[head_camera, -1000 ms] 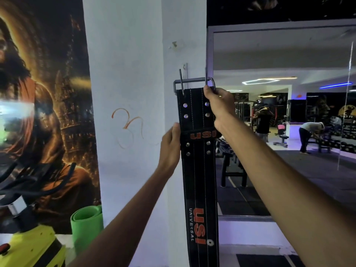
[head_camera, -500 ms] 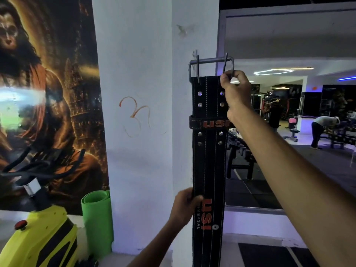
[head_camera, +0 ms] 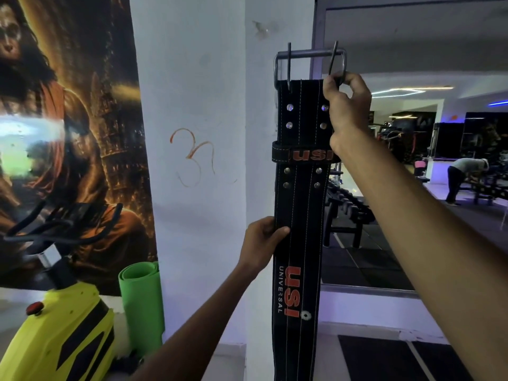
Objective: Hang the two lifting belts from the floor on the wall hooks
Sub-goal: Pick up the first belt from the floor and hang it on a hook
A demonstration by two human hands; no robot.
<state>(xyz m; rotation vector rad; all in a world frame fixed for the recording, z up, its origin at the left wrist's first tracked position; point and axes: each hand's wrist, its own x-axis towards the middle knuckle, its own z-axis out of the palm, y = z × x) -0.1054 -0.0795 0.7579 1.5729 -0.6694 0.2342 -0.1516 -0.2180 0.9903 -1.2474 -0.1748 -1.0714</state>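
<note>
Lifting belt: one, black, long and flat, hanging vertically against the corner of a white pillar, its lower end running out of view at the bottom. Surface matte, suede-like, with pale lines of stitching along its length, paired round metal rivets above and below a keeper loop, and orange "USI" lettering on the loop and lower down, with "UNIVERSAL" in white beside it. Buckle: grey metal, rectangular, with two thin prongs standing upward, at the belt's top end, held high against the pillar. Whether it rests on a hook cannot be told. Right hand: grip closed on the belt's upper right corner, fingers curled round the lower right corner of the buckle frame. Left hand: grip closed on the belt's left edge, well below the keeper loop and just above the lower lettering, thumb lying across the front face. Nearby: rolled green mat, upright at the pillar's foot; yellow and black exercise machine at lower left; wall mirror to the right.
</note>
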